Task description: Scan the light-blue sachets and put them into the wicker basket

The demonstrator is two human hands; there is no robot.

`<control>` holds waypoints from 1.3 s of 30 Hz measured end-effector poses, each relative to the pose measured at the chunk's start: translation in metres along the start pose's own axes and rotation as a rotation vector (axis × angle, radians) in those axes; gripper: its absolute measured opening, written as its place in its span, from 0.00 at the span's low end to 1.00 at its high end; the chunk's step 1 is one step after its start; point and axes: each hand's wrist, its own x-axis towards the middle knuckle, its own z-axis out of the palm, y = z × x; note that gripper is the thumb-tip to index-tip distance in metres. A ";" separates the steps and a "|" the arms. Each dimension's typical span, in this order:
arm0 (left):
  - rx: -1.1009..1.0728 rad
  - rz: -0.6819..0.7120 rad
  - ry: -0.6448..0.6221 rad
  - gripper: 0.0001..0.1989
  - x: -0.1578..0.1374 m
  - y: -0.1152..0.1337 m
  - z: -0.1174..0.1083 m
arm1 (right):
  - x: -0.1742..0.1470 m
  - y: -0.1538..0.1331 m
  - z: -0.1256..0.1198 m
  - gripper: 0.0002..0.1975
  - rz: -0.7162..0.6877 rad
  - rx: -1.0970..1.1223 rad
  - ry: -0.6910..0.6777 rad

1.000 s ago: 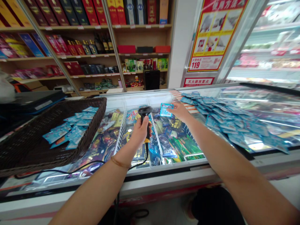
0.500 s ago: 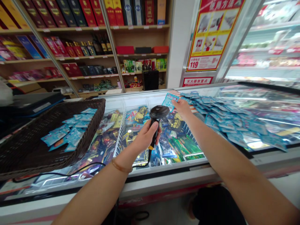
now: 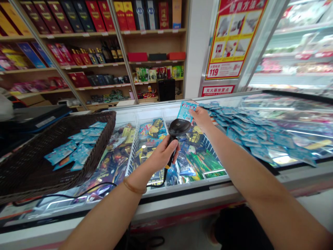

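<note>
My left hand [image 3: 164,152] is wrapped round the handle of a black barcode scanner [image 3: 179,127], its head pointing away from me. A cable runs from the handle's lower end. Just beyond the scanner head, my right hand [image 3: 201,117] pinches a light-blue packet [image 3: 186,110] by its right side, with a barcode showing near its lower edge. To the right lies a spread pile of similar blue packets [image 3: 249,128] on the freezer glass. More blue packets [image 3: 78,144] rest inside a dark woven basket [image 3: 104,147] on the left.
Below my hands is a glass-topped chest freezer [image 3: 203,183] with wire baskets of bagged ice creams [image 3: 153,130]. The scanner cable [image 3: 70,196] crosses the glass toward the left. Shelves of boxes and bottles [image 3: 96,57] stand behind, beside a red poster [image 3: 226,38].
The packet in my right hand has tilted so that its barcode side shows more. My left hand has turned the scanner head slightly, with its top showing more.
</note>
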 end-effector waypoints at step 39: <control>0.041 -0.060 0.054 0.27 0.001 -0.006 -0.004 | -0.012 -0.014 0.017 0.21 0.162 0.165 0.017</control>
